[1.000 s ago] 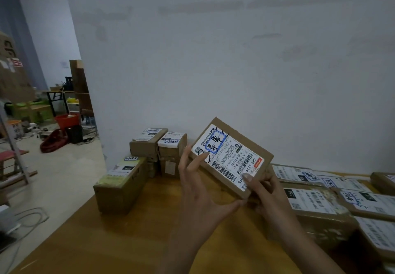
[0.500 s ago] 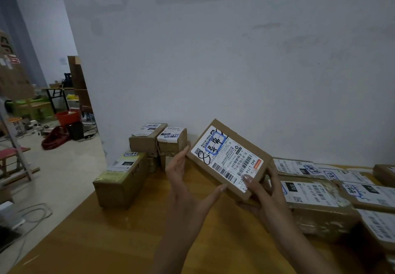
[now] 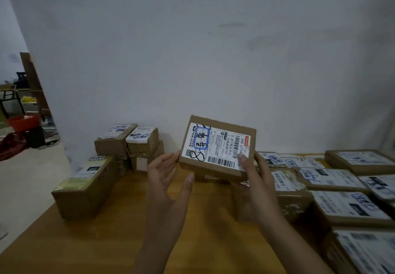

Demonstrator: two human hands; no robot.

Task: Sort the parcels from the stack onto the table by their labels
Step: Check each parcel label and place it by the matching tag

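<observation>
A flat cardboard parcel [image 3: 218, 145] with a white label, blue-framed handwriting and a barcode is held above the wooden table [image 3: 119, 231], tilted toward me. My right hand [image 3: 254, 179] grips its right lower corner, thumb on the label. My left hand [image 3: 168, 177] is spread beside its left lower corner, fingertips touching the edge, thumb apart below. A group of labelled parcels [image 3: 337, 179] lies to the right. More parcels [image 3: 128, 141] are stacked at the back left, and a long box [image 3: 85, 184] lies in front of them.
A white wall stands right behind the table. The table's left edge drops to a pale floor with a red tub [image 3: 22, 122] and other clutter beyond. Bare wood lies in front of my hands.
The parcel has turned clockwise so that its label stands more level. My left hand has loosened from its left edge and opened. The view has shifted right and closer to the table.
</observation>
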